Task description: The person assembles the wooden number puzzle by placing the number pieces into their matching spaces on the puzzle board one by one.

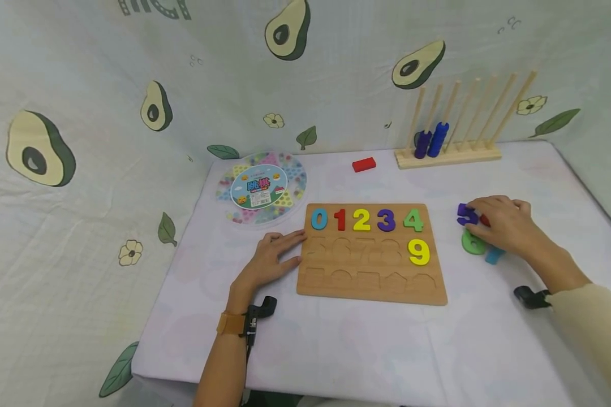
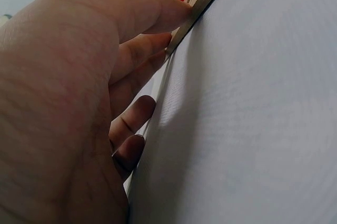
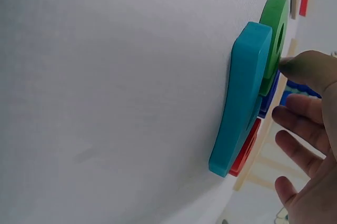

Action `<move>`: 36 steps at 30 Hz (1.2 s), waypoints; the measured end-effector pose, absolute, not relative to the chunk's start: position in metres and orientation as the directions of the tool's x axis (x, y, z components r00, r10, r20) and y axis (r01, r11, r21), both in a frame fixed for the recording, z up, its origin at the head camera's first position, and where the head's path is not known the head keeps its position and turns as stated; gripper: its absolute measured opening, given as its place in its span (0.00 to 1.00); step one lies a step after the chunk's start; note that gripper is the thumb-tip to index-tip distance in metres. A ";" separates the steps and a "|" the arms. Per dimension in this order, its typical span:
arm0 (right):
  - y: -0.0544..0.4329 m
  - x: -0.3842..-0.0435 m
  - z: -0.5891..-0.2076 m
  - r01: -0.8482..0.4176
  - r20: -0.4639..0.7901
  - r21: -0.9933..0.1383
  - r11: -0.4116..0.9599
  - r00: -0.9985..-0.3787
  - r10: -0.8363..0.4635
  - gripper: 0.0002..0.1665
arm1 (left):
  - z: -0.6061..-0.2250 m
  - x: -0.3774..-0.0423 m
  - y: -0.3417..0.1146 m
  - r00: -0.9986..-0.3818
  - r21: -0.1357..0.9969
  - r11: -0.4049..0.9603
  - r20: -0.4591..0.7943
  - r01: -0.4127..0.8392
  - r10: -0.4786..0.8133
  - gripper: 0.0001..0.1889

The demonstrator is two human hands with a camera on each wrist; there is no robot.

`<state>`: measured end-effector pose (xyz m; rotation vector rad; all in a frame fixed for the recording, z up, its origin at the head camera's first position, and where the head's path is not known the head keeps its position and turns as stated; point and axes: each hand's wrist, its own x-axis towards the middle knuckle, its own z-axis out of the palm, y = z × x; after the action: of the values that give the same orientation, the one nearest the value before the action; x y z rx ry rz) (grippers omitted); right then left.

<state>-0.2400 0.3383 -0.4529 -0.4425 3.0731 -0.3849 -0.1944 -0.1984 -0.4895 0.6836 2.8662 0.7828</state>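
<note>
My left hand rests at the left edge of the wooden number board, fingertips against it, as the left wrist view also shows. My right hand reaches over a small cluster of loose number pieces at the right, fingers apart. Its index fingertip is right at the purple piece. The thumb tip overlaps the green piece in the right wrist view. A blue piece lies on the near side, and a red piece is partly hidden behind it.
On the board sit a blue 0, more digits through 4 along the top row, and a yellow 9. Behind stand a peg rack with blue pieces, a red block and a round clear-lidded game box.
</note>
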 end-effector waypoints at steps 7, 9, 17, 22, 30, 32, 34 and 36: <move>0.338 -0.246 -0.455 -0.278 -0.001 -0.244 0.929 -0.958 -0.287 0.36 | -0.489 -0.192 -0.197 -0.894 0.509 0.761 0.039 0.403 0.447 0.30; 0.339 -0.248 -0.455 -0.279 -0.012 -0.244 0.929 -0.957 -0.290 0.37 | -0.489 -0.192 -0.197 -0.892 0.508 0.759 0.044 0.407 0.449 0.30; 0.336 -0.253 -0.454 -0.285 -0.008 -0.213 0.935 -0.956 -0.293 0.38 | -0.489 -0.193 -0.197 -0.895 0.489 0.773 0.036 0.404 0.444 0.30; 0.332 -0.250 -0.455 -0.274 0.035 -0.213 0.938 -0.961 -0.273 0.39 | -0.490 -0.194 -0.197 -0.892 0.497 0.764 0.048 0.412 0.450 0.30; 0.325 -0.246 -0.452 -0.302 0.103 -0.206 0.931 -0.953 -0.286 0.38 | -0.489 -0.193 -0.197 -0.894 0.491 0.767 0.057 0.412 0.444 0.30; 0.323 -0.244 -0.451 -0.296 0.098 -0.203 0.934 -0.955 -0.281 0.38 | -0.489 -0.193 -0.197 -0.893 0.493 0.765 0.062 0.416 0.446 0.30; 0.321 -0.242 -0.449 -0.295 0.094 -0.197 0.935 -0.955 -0.281 0.39 | -0.489 -0.193 -0.197 -0.891 0.495 0.760 0.067 0.421 0.450 0.30; 0.318 -0.241 -0.446 -0.305 0.099 -0.195 0.932 -0.952 -0.291 0.39 | -0.489 -0.193 -0.197 -0.890 0.494 0.760 0.067 0.422 0.451 0.30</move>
<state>-0.2406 0.3183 -0.4465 -0.4870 3.1548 -0.3364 -0.1928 -0.1970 -0.4891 0.7178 2.8945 0.7912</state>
